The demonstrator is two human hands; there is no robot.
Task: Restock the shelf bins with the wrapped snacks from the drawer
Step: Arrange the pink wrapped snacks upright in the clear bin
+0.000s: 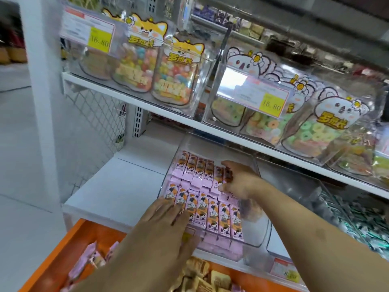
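A: Where were the snacks [202,199] then?

B: Mostly in the clear bin [260,234] on the lower shelf [117,186], laid in neat rows, pink-and-orange wrappers face up. Two rows on top, more pink packs under them at the front.

A: And the hands?

B: Both in the bin. Left hand [166,220] lay flat on the front row, near the bin's left end, fingers straight and spread, pressing on the packs, not gripping anything. Right hand [240,180] was at the back row's right end, thumb & fingers curled round one or two packs there, so its grip was closed on the snacks.

A: Drawer?

B: Orange drawer [63,256] was open below the shelf, approx. under the left forearm. A few loose pink packs [88,262] lay in it at the left, tan-wrapped ones [200,275] in the middle.

A: Anything else nearby?

B: Upper shelf [134,95] had clear bins of candy bags [139,66] w/ cartoon faces, plus yellow price tags [100,40]. Another bin [336,209] sat to the right on the lower shelf; contents too blurred to tell.
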